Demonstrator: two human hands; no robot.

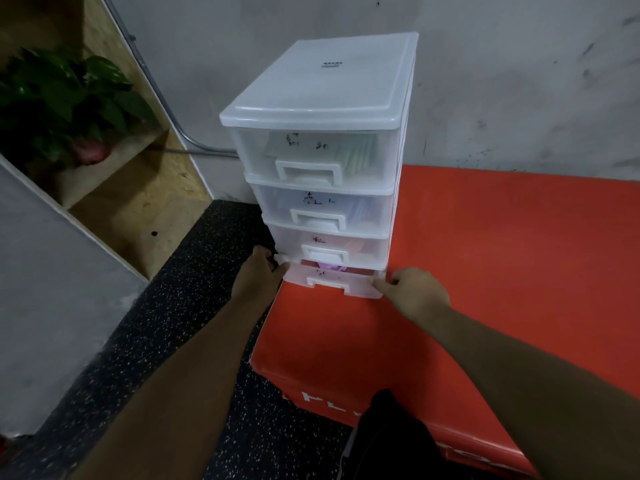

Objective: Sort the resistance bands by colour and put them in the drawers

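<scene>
Holding: left grip (258, 275) curls round the bottom drawer (332, 277) at its left corner; right grip (412, 289) pinches its right corner.
Bottom drawer: slightly pulled out of the drawer unit (322, 81).
Bands: purple resistance bands (329, 266) lie inside it.
Unit: stands on a red padded box (502, 271).

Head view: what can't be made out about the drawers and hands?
Head view only:
- Labels: too small and blurred to read.
- Bottom drawer contents: drawer above hides all but a purple strip.
- Left hand fingertips: hidden at the drawer's corner; grip unclear.
- Upper drawers: frosted fronts blur the bands.
</scene>
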